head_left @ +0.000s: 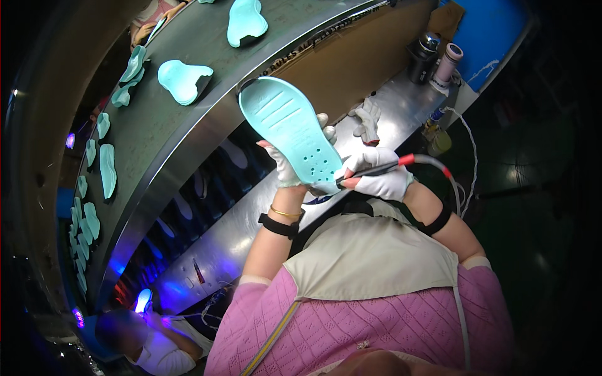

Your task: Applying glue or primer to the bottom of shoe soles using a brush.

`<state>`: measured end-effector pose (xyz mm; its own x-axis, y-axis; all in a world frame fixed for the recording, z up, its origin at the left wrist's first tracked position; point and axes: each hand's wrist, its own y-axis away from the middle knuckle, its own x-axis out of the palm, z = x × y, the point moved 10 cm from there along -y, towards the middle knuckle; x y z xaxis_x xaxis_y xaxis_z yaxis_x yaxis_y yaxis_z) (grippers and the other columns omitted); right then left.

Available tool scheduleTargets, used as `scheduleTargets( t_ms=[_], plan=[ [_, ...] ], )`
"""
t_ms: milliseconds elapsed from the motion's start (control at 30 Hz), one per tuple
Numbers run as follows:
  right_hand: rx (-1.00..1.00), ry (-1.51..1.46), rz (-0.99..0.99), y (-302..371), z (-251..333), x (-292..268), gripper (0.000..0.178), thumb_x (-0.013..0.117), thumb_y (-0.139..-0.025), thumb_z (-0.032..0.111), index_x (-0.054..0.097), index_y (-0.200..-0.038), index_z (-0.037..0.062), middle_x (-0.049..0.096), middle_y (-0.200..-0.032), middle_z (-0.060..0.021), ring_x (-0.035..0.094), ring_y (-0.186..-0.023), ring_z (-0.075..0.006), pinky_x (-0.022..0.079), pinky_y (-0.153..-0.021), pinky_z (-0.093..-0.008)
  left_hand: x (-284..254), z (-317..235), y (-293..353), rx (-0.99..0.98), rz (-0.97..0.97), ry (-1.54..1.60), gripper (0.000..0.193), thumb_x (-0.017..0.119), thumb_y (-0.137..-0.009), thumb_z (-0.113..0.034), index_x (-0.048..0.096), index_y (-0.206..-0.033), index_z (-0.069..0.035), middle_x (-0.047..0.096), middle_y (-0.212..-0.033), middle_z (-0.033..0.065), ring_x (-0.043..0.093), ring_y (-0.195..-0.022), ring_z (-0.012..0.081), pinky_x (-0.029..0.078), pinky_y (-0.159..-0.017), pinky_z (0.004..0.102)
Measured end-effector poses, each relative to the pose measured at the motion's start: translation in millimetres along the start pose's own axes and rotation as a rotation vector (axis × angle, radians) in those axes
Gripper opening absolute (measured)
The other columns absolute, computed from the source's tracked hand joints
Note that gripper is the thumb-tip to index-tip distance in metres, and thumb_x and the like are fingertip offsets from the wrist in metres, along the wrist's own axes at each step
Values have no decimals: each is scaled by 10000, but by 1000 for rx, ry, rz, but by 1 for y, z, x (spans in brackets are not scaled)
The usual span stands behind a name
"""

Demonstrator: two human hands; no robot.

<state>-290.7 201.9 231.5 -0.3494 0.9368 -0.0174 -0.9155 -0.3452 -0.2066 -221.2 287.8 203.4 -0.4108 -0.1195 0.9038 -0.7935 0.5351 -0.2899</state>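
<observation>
A turquoise shoe sole (285,122) with slots at its wide end and small holes at the other is held up in front of me. My left hand (285,166), in a white glove with bare fingertips, is closed around it from behind and beneath. Most of the left fingers are hidden behind the sole. In my right hand (379,182), gloved alike, is a slim black pen-like corded tool (376,170), pinched with its tip at the sole's holed end. Whether the tip touches the sole I cannot tell. A grey hose or cable with red bands runs from the tool to the right.
A curved dark conveyor belt (188,125) at the left carries several turquoise shoe pieces (185,81). On the metal bench (401,103) lie white gloves (367,122); a black bottle (422,59) and a pink bottle (447,64) stand farther back. Another person (163,351) works at lower left under blue light.
</observation>
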Motion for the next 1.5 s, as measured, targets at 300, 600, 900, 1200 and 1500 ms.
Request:
scheduleTargets(
  t_ms=[300, 600, 900, 1200, 1500],
  plan=[
    [61, 197, 262, -6, 2, 21, 159, 718, -747, -8, 647, -877, 47, 651, -951, -54, 616, -906, -144, 484, -816, -274, -9, 6, 4, -375, 6, -436, 1043, 441, -671, -799, 380, -1345, -5, 521, -1247, 190, 574, -1080, 308, 496, -904, 429],
    [-220, 312, 201, -10, 27, 15, 125, 695, -730, -28, 623, -790, 56, 642, -909, -74, 620, -854, -196, 488, -784, -291, -25, 3, -1, -445, -121, -581, 773, 355, -853, -672, 429, -1321, -61, 579, -1175, 129, 616, -1003, 210, 537, -822, 367],
    [-204, 338, 196, -11, 23, 1, 175, 607, -685, -100, 583, -779, 45, 606, -875, -69, 597, -836, -197, 474, -769, -296, -41, 4, -7, -436, -257, -649, 613, 357, -916, -587, 524, -1202, -71, 635, -966, 87, 645, -791, 169, 551, -690, 307],
    [-175, 250, -116, -3, 65, -43, 170, 657, -754, -71, 602, -872, 40, 620, -971, -76, 588, -911, -153, 470, -801, -263, 31, -66, 0, 202, -171, -477, 831, 358, -826, -721, 379, -1347, -74, 467, -1310, 146, 469, -1196, 276, 379, -1023, 421],
    [35, -117, -480, -7, -6, -66, 140, 627, -814, -58, 583, -919, 23, 651, -901, -53, 614, -844, -95, 495, -783, -230, -23, 54, 35, -288, -195, 76, 666, 460, -869, -565, 464, -1273, -35, 549, -1195, 175, 534, -1107, 331, 437, -965, 467]
  ],
)
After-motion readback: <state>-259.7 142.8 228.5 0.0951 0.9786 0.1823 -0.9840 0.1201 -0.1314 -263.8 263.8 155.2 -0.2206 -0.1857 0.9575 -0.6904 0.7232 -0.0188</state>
